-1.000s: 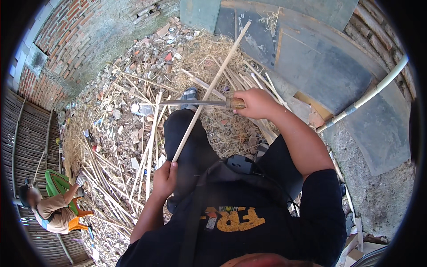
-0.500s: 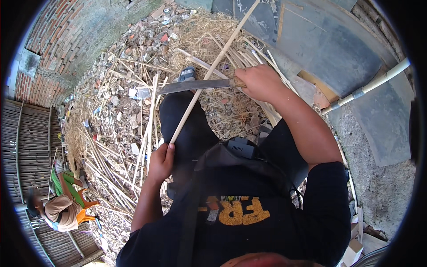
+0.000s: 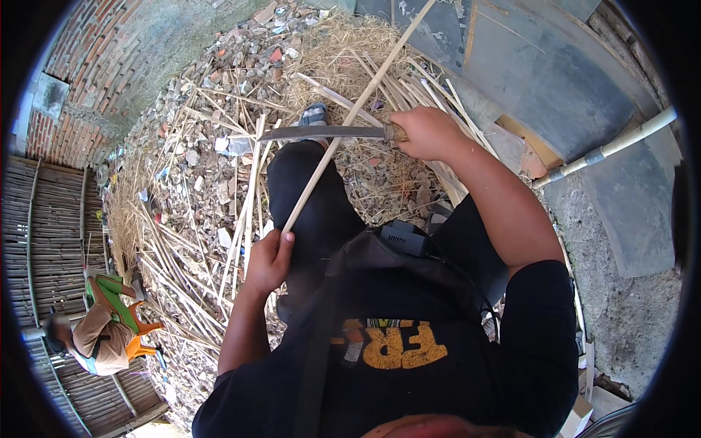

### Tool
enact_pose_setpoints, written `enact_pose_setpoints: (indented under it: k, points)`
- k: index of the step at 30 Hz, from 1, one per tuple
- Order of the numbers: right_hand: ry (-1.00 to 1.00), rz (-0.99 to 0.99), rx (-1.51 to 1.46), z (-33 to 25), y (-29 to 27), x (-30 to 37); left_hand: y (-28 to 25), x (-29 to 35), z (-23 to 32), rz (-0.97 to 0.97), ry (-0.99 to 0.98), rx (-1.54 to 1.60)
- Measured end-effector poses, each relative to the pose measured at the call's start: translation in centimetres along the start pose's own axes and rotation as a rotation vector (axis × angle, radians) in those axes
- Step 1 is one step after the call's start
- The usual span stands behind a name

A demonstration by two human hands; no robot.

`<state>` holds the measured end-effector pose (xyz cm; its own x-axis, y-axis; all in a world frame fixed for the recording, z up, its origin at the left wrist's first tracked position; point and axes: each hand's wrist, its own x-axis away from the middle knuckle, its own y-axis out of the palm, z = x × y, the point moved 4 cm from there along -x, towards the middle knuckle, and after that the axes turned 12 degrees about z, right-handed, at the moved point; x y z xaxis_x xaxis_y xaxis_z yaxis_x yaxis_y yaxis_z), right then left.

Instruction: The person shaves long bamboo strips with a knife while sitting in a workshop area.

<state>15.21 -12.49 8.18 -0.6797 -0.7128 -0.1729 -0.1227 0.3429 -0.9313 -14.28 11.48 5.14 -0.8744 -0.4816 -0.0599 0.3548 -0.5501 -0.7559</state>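
Observation:
In my left hand (image 3: 269,261) is the near end of a long pale bamboo strip (image 3: 374,82), which slants up and away to the right across my left thigh. My right hand (image 3: 427,133) is wrapped round the wooden handle of a machete (image 3: 321,133). Its dark, flat blade points left and lies across the strip, roughly level, just above my knee. Whether the edge bites into the strip I cannot tell. My sandalled foot (image 3: 314,114) shows just beyond the blade.
Split bamboo strips (image 3: 186,288) lie in heaps on the rubble at left, with more (image 3: 420,95) beyond my right hand. Straw-like shavings (image 3: 332,55) cover the ground ahead. Grey sheets (image 3: 548,80) and a pale pipe (image 3: 613,146) are at right. Another person (image 3: 102,336) sits on an orange chair (image 3: 139,347).
The whole view has shifted slightly. The machete and the strip stay crossed at nearly the same place, and both hands keep their grip. The other person's arm has lowered.

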Motion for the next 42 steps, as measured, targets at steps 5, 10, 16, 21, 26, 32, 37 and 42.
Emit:
enact_pose_setpoints:
  k: [5, 10, 16, 21, 26, 32, 37, 42]
  points:
    - [-0.069, -0.055, -0.052, -1.5, -0.4, 0.6, -0.5, 1.1, -0.8, -0.151, -0.080, 0.084]
    - [0.035, -0.020, -0.153, 0.5, 1.0, -0.3, -0.3, 0.2, -0.8, -0.189, -0.137, 0.152]
    - [-0.028, -0.069, -0.059, -1.3, 1.0, 0.8, -0.3, 0.7, -1.4, -0.157, -0.093, 0.122]
    - [0.105, 0.011, -0.162, 2.7, 2.0, -0.7, 0.3, 0.4, -1.2, -0.108, -0.045, 0.096]
    - [0.059, 0.023, -0.105, 1.1, 1.8, -0.1, -0.1, 0.4, -2.1, -0.153, -0.079, 0.160]
    - [0.183, 0.033, -0.267, 4.3, 3.0, -0.4, 0.4, 0.4, -1.2, -0.095, -0.020, 0.156]
    - [0.162, 0.067, -0.132, 2.3, 1.2, -0.5, 0.1, 0.8, -0.5, -0.044, 0.048, 0.086]
    - [0.076, -0.087, -0.107, 0.5, 0.9, -0.3, 0.3, 0.6, -1.7, -0.031, 0.056, 0.108]
